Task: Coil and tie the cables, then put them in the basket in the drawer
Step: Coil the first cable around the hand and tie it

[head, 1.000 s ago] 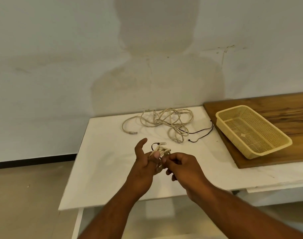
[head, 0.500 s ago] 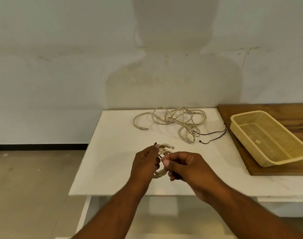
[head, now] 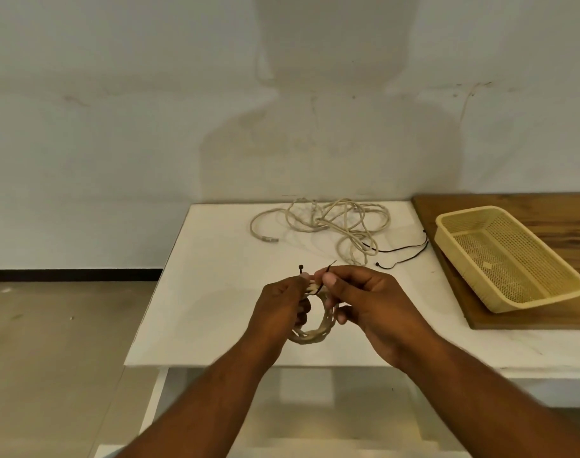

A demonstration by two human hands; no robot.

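With your left hand (head: 282, 304) gripping the small coiled cable (head: 311, 337) above the near edge of the counter (head: 215, 292) and your right hand (head: 371, 302) pinching the black tie (head: 330, 267), pull it snug around every loop before letting go.

A plain, sparsely furnished indoor room, more a makeshift work corner than a kitchen or a fitted workshop. The pale painted wall (head: 116, 127) is bare and marked with stains and hairline cracks, a dark skirting (head: 73, 274) runs along its foot, and the floor (head: 50, 342) is smooth grey-beige. A white tabletop (head: 215, 292) stands against the wall with a wooden board (head: 513, 206) beside it (home or office cannot be told). A plastic basket (head: 467, 213) and a loose cable (head: 318, 219) are the only furnishings on them.
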